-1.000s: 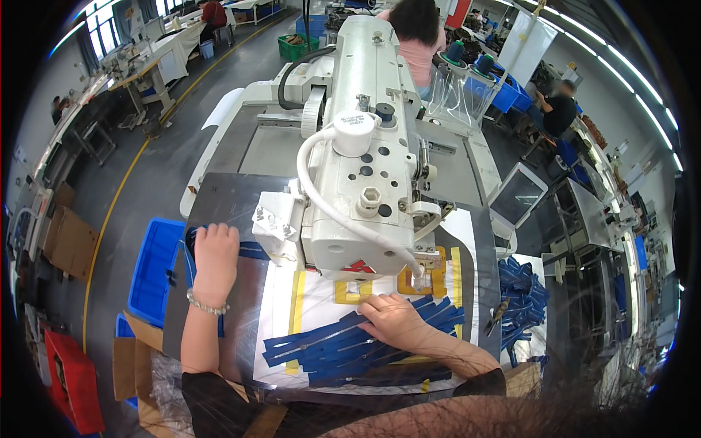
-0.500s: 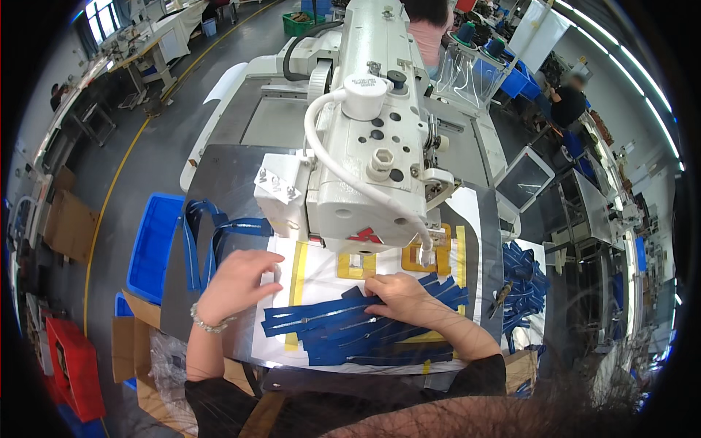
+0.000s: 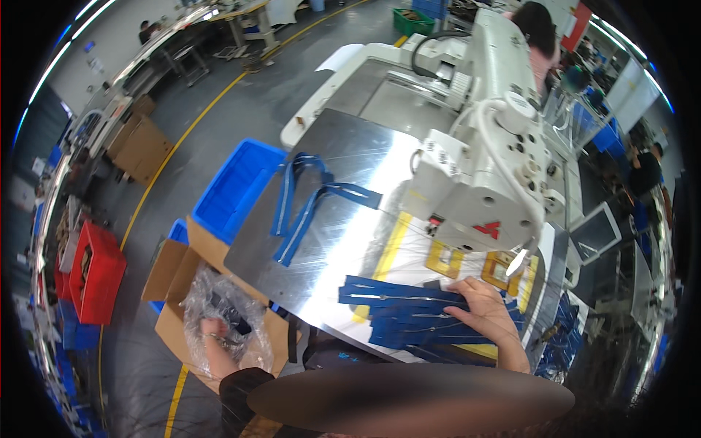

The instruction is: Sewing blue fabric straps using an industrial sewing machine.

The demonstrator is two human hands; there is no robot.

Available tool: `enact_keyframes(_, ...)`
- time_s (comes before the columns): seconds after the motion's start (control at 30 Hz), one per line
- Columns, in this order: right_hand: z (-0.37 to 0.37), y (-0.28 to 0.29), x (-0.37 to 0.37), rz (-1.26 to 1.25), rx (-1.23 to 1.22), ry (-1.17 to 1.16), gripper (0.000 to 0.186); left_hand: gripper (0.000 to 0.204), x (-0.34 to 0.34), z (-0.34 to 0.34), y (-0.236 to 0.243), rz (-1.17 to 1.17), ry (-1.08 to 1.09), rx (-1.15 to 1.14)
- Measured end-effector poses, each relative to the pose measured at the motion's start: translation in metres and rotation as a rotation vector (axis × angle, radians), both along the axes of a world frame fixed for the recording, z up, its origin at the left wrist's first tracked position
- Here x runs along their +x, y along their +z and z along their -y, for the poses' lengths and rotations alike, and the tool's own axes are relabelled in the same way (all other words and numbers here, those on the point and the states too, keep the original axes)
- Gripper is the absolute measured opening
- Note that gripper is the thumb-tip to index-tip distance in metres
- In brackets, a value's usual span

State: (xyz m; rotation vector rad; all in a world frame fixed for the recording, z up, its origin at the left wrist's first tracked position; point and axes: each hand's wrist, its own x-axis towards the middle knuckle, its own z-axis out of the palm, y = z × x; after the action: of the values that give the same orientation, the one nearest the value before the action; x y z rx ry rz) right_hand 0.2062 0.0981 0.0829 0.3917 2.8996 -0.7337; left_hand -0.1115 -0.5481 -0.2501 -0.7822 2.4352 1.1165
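Down in the cardboard box (image 3: 169, 321) at lower left is my left hand (image 3: 213, 327), among clear plastic wrapping (image 3: 255, 352). Beside its fingers lies a dark blue bundle (image 3: 232, 318); whether they grip any of it is too unclear to see. My right hand (image 3: 488, 310) rests on a row of blue zippers (image 3: 401, 298) at the sewing machine, thumb and forefinger spread apart over them. The zippers overlap side by side on a white sheet with yellow strips (image 3: 393, 244). Two yellow frames, one a clamp plate (image 3: 444, 259), lie just beyond.
The large white sewing machine (image 3: 482, 182) stands over the work sheet. More blue zippers (image 3: 298, 219) lie on the metal table (image 3: 343, 157), and a blue bin (image 3: 237, 186) sits at its left edge. A heap of zippers (image 3: 562, 339) is at right; a red crate (image 3: 98, 274) stands far left.
My left hand has gone from above the table's left part down into the cardboard box. The view has swung left. My right hand stays at the zippers, its thumb and forefinger wider apart.
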Motion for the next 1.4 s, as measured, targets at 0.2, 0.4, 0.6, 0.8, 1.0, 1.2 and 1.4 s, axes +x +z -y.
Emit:
enact_keyframes(0.2,0.006,-0.002,0.002,-0.095,0.143,-0.006,0.035,0.017,0.044,-0.050,-0.062,0.127,-0.298,-0.109)
enact_keyframes(0.4,0.013,0.004,-0.001,-0.100,0.104,0.009,0.039,0.023,0.028,-0.089,-0.080,-0.379,-0.697,-0.527)
enact_keyframes(0.6,0.013,0.002,0.001,-0.103,0.096,-0.048,0.038,0.021,0.032,-0.082,-0.061,-0.629,-0.879,-0.617)
enact_keyframes(0.8,0.015,-0.001,0.000,-0.134,0.105,-0.038,0.039,0.021,0.026,-0.056,-0.038,-0.529,-0.843,-0.555)
enact_keyframes(1.0,0.014,-0.006,-0.003,-0.139,0.122,-0.061,0.040,0.021,0.022,-0.045,-0.021,-0.428,-0.829,-0.471)
enact_keyframes(1.2,0.015,-0.008,-0.001,-0.157,0.105,-0.112,0.038,0.021,-0.002,-0.061,-0.002,-0.362,-0.849,-0.371)
enact_keyframes(1.4,0.013,-0.008,0.004,-0.142,0.086,-0.113,0.037,0.021,-0.041,-0.090,0.015,-0.314,-0.893,-0.269)
